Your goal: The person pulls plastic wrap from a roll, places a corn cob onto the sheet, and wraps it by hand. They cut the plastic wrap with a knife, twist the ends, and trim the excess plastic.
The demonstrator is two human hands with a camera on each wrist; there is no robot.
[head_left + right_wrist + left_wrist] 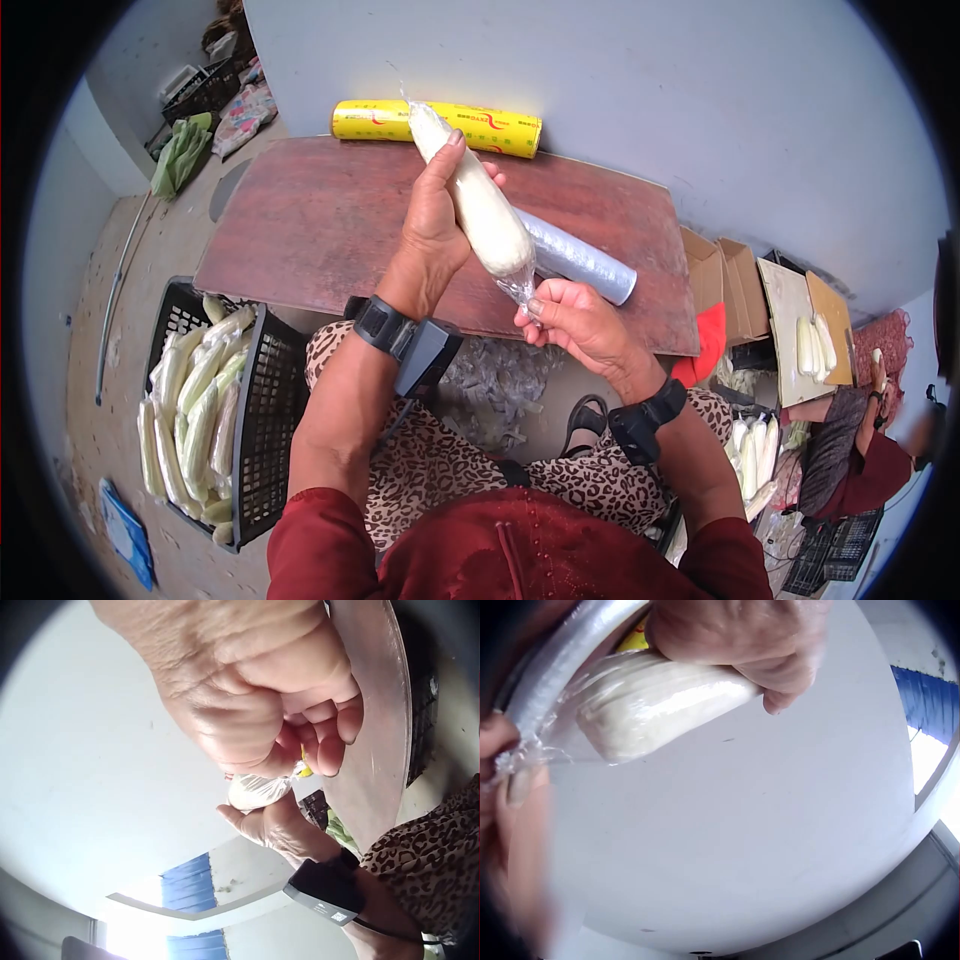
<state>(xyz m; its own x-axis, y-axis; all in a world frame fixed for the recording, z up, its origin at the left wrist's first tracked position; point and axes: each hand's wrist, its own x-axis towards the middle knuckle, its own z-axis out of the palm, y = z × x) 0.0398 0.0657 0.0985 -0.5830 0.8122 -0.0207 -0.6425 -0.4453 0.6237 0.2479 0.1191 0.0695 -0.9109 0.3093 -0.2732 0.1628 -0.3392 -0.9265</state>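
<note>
A long white vegetable (pixel 490 225) in clear plastic film slants above the tabletop. My left hand (pixel 437 205) grips it around the middle, thumb along the upper side. My right hand (pixel 577 322) pinches the gathered film at its lower end, and the film (pixel 547 750) stretches between the vegetable's blunt end and those fingers in the left wrist view. Loose film sticks up at the far tip. Behind the vegetable, a roll of clear film (pixel 580 258) lies on the brown table (pixel 330 220). The right wrist view shows the curled right fingers (pixel 330 754) close up.
A yellow printed roll (pixel 370 120) lies along the wall. To the left stands a black crate (pixel 270 420) of white vegetables; another batch (pixel 755 455) sits at right. Cardboard boxes (pixel 735 285) stand past the table's right edge. Another person (pixel 880 470) is at far right.
</note>
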